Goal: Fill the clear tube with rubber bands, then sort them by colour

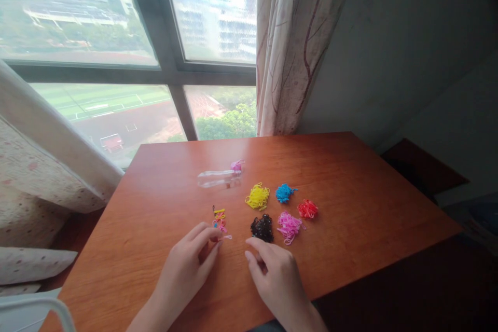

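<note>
Left hand [190, 270] pinches pale band [226, 237] off mixed bands [219, 218], near table [350, 166] front edge. Right hand [274, 272] loosely curled, nothing visibly held, just beside black pile [262, 227], which is kept apart by colour.

The left hand [194, 262] is pinching a pale band [227, 237] near the small mixed heap [220, 219]; the right hand [274, 272] is resting just near of the black pile [262, 227].
</note>
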Action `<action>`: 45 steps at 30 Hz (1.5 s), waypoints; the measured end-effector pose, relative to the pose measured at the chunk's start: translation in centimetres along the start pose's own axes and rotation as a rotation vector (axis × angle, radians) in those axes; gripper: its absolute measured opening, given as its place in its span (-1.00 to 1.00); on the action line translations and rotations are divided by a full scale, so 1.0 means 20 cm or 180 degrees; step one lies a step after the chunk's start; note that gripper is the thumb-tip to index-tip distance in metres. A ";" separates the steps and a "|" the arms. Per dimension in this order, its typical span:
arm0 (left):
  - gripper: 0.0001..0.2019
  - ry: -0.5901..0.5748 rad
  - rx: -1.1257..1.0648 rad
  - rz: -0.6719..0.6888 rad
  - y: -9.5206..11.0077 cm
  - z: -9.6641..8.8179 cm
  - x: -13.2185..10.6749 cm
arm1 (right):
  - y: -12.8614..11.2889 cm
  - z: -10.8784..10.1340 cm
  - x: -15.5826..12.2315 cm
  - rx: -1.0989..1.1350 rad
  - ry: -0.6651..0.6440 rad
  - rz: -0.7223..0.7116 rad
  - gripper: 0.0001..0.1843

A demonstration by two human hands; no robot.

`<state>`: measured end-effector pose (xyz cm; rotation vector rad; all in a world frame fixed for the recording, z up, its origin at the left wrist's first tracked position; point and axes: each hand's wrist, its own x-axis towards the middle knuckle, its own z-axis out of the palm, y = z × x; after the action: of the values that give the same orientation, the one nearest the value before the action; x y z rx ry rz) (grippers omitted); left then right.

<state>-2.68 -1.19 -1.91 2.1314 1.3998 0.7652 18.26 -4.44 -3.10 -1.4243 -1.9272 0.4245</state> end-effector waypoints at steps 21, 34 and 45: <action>-0.81 -0.0041 0.0200 0.0107 -0.01 0.00 -0.02 | 0.31 -0.24 -0.06 -0.0550 0.0616 0.0397 -0.72; -0.83 0.0161 0.0229 -0.0160 -0.06 -0.06 -0.01 | 0.40 -0.26 -0.07 -0.0891 0.0570 0.0369 -0.71; -0.81 0.0068 0.0481 -0.0356 -0.07 -0.04 0.00 | 0.38 -0.27 -0.06 -0.0867 0.0718 0.0364 -0.70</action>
<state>-4.13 -0.68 -2.20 2.1402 1.6195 0.6598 27.46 -3.70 -4.48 -1.6838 -1.7749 0.0479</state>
